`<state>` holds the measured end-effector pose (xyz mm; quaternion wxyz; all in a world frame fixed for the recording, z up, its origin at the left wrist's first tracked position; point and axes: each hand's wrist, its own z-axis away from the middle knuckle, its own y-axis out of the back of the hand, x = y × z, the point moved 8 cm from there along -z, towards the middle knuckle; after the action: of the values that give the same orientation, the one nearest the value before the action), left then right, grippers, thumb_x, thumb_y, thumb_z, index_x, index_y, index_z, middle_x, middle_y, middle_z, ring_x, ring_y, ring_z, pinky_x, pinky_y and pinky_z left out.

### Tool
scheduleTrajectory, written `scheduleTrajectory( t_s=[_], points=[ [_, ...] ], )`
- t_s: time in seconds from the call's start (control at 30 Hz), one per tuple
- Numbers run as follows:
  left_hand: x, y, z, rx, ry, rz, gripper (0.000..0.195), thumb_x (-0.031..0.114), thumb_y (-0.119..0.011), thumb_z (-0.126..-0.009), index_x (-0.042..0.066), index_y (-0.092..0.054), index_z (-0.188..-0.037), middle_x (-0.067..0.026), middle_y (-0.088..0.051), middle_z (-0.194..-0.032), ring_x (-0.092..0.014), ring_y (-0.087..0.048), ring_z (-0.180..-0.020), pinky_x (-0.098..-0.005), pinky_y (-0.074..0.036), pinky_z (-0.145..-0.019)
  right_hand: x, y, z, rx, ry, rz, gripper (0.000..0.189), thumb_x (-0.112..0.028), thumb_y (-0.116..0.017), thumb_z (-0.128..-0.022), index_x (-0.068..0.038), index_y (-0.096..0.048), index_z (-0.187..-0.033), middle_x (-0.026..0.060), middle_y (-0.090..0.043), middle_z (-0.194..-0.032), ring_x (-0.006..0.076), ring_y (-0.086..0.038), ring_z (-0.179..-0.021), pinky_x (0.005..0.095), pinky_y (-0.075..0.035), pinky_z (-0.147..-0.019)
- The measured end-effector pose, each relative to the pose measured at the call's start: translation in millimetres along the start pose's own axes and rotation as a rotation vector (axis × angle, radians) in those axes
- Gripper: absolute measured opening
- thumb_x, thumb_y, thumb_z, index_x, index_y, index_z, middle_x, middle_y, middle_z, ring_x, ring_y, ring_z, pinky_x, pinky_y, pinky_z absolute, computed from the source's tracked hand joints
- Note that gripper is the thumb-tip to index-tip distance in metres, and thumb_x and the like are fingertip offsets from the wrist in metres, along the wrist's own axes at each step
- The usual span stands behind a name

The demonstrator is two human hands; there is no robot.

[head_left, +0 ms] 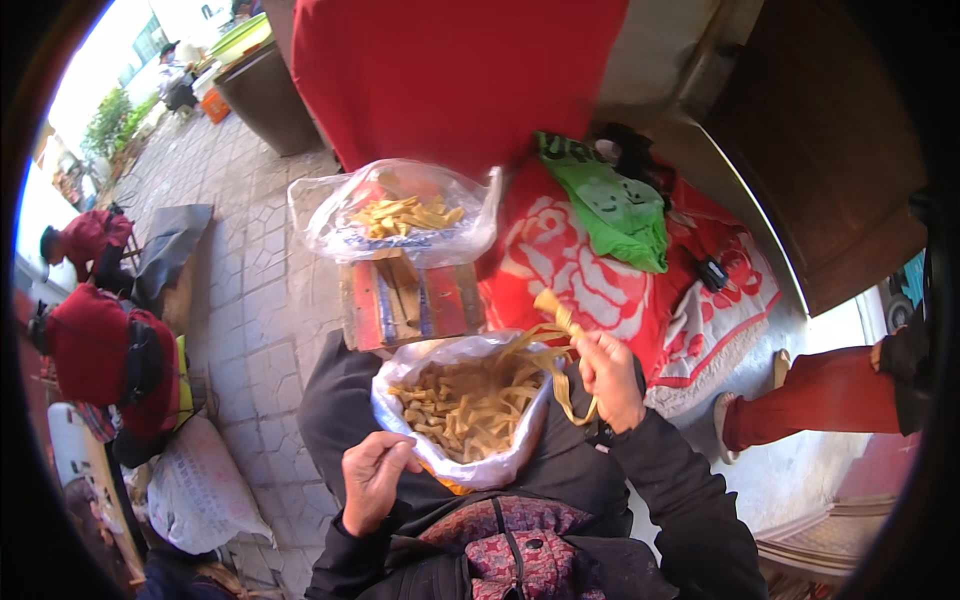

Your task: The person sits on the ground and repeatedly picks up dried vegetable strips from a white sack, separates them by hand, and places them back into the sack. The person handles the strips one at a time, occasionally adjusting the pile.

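Observation:
My right hand (pixel 609 375) grips a bundle of yellowish dried strips (pixel 559 309), knotted at its upper end, with loose strands trailing over the bag's rim. On my lap, a white plastic bag (pixel 517 463) stands open, filled with similar yellow-brown pieces (pixel 465 409). My left hand (pixel 375 480) is at the bag's lower left edge, thumb and forefinger close together; whether something small is between them cannot be told. Beyond the lap bag, a clear plastic bag (pixel 322 225) holds paler yellow pieces (pixel 409 216). It lies at the far end of a striped wooden stool (pixel 364 300) with an upright wooden block (pixel 396 270).
At right, a red and white floral blanket (pixel 577 262) bears a green plastic bag (pixel 619 210) and a small black object (pixel 711 274). A person in red trousers (pixel 817 397) stands at right. People in red (pixel 112 352) and a white sack (pixel 202 487) are at left.

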<state>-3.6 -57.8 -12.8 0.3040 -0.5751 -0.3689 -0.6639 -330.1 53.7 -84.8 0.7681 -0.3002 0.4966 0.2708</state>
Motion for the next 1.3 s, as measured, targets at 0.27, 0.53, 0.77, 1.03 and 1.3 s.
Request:
scheduleTrajectory(
  t_s=[0.27, 0.53, 0.77, 1.03, 1.3],
  points=[
    [33.6, 0.4, 0.3, 0.136, -0.311, -0.289, 0.010, -0.008, -0.065, -0.087, -0.004, -0.066, -0.096, -0.0124, -0.062, -0.076, -0.021, -0.061, -0.066, -0.0283, -0.047, -0.063, -25.6, -83.3, 71.2, -0.387, 0.660, 0.872, 0.018, -0.010, -0.076, -0.084, -0.008, -0.072, -0.101, 0.0112, -0.071, -0.086, 0.0297, -0.070, -0.071, 0.0381, -0.055, -0.062],
    [61.6, -21.5, 4.9, 0.145, -0.606, -0.644, 0.032, 0.001, -0.075, -0.072, 0.005, -0.069, -0.103, -0.0109, -0.068, -0.095, -0.029, -0.065, -0.087, -0.0384, -0.052, -0.079, -46.3, -122.2, 98.5, -0.537, 1.008, 0.993, 0.029, -0.006, -0.075, -0.080, -0.005, -0.068, -0.108, 0.0088, -0.067, -0.077, 0.0266, -0.067, -0.065, 0.0374, -0.052, -0.057],
    [34.3, -70.9, 9.5, -0.458, -0.674, -0.965, 0.024, 0.020, -0.063, -0.079, 0.009, -0.065, -0.099, -0.0053, -0.062, -0.094, -0.024, -0.062, -0.091, -0.0371, -0.049, -0.086, -31.5, -140.7, 117.0, -0.903, 0.824, 1.036, 0.019, -0.006, -0.075, -0.079, -0.006, -0.070, -0.097, 0.0076, -0.059, -0.064, 0.0261, -0.063, -0.058, 0.0385, -0.048, -0.051],
    [15.2, -46.6, 16.3, -0.512, -0.564, -0.788, 0.020, 0.017, -0.070, -0.077, 0.008, -0.062, -0.093, -0.0044, -0.058, -0.083, -0.023, -0.062, -0.079, -0.0359, -0.050, -0.070, -24.7, -136.3, 102.3, -1.032, 0.675, 0.882, 0.011, -0.017, -0.069, -0.090, -0.008, -0.063, -0.089, 0.0088, -0.059, -0.066, 0.0291, -0.065, -0.060, 0.0409, -0.049, -0.052],
    [21.9, 2.9, -114.5, -0.042, -0.512, -0.775, 0.015, 0.007, -0.065, -0.089, 0.003, -0.065, -0.103, -0.0143, -0.065, -0.088, -0.034, -0.064, -0.078, -0.0422, -0.051, -0.066, -62.8, -176.2, -21.1, -0.593, 1.007, 1.102, 0.014, -0.005, -0.065, -0.089, -0.007, -0.063, -0.103, 0.0109, -0.060, -0.079, 0.0315, -0.065, -0.069, 0.0413, -0.050, -0.056]
  ],
)
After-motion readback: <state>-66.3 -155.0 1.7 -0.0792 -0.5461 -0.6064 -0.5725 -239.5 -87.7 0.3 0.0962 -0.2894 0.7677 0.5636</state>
